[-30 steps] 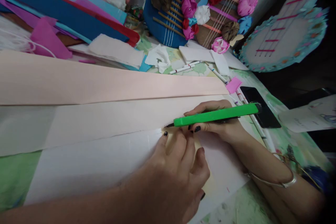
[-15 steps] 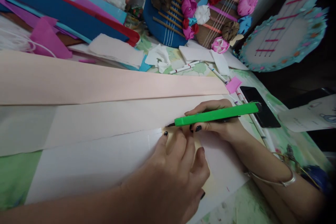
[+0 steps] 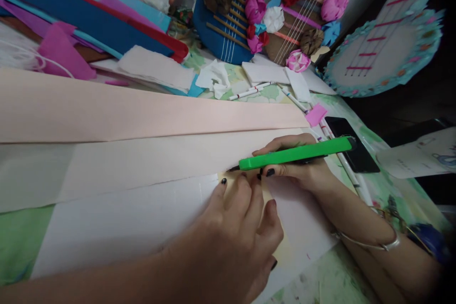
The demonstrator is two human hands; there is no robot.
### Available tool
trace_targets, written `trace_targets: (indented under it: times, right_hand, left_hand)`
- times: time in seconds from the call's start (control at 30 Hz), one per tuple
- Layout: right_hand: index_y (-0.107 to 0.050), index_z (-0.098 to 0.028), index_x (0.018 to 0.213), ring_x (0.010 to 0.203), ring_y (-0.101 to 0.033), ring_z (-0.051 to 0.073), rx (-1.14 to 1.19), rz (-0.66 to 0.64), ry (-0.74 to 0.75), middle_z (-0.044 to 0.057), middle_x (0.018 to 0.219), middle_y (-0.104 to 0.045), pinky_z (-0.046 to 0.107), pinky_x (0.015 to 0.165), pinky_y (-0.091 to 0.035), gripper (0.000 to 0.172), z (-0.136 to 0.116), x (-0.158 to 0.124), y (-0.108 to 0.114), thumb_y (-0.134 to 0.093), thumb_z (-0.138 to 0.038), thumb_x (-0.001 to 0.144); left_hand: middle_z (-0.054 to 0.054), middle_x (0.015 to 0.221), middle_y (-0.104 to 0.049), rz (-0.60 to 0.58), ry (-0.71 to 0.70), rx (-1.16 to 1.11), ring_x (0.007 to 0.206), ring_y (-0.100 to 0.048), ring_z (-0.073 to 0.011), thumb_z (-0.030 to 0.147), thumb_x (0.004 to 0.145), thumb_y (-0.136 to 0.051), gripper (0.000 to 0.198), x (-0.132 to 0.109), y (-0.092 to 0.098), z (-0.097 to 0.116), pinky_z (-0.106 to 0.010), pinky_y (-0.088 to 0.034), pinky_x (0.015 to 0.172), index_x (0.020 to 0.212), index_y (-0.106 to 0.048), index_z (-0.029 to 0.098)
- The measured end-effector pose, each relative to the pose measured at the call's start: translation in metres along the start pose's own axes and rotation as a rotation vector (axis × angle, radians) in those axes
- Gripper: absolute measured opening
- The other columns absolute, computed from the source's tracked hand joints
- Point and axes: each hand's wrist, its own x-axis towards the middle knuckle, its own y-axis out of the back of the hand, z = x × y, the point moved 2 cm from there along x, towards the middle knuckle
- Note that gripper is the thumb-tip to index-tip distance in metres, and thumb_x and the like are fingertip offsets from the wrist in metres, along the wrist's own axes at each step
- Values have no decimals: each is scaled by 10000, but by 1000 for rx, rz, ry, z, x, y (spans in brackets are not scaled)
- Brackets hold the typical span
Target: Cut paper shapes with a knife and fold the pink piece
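Note:
My right hand [image 3: 299, 161] is closed on a bright green marker [image 3: 295, 154], its dark tip touching the edge of a small pale yellow piece [image 3: 263, 194] on a white sheet [image 3: 124, 221]. My left hand [image 3: 238, 232] lies on that yellow piece, fingers spread and pressing it flat, fingertips just below the marker tip. A long pale pink sheet [image 3: 124, 114] and a whitish sheet [image 3: 142, 161] lie just beyond the hands. A silver bangle [image 3: 374, 246] circles my right wrist.
A black phone [image 3: 351, 145] lies to the right beside thin pens [image 3: 249, 91]. Behind stand guitar-shaped crafts with paper flowers [image 3: 270, 14], a round blue-rimmed one [image 3: 384, 52], and stacked coloured paper [image 3: 89, 19]. White tissue scraps [image 3: 213, 78] sit mid-table.
The marker has shifted very slightly to the right along the yellow piece's edge. My left hand stays pressed in place.

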Motion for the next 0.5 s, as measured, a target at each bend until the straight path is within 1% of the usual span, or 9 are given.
trace_targets:
  times: [0.13,0.33,0.5]
  right_hand:
    - [-765,-215,828,785,-740,188,-4,3,10,30,851,-780,250,690,-600,193,-2,0,0,-838,-236,651]
    - [-763,-219,837,806,-742,191,28,-2,-2,30,871,-780,249,702,-603,195,2,-1,3,-833,-223,655]
    - [-764,-211,827,788,-742,194,-5,7,-3,33,853,-780,251,689,-602,204,1,0,2,-839,-216,638]
  left_hand:
    - [-252,1312,-538,-8,-6,1,1199,-518,-405,493,904,-461,511,0,0,0,-531,-468,884,1248,-508,118]
    - [-282,1337,-507,4,-4,-5,1196,-518,-430,497,903,-454,518,-1,-1,0,-546,-470,870,1247,-502,112]
    - [-273,1329,-518,5,-4,13,1192,-525,-416,489,905,-450,513,0,-1,0,-533,-475,868,1248,-503,112]
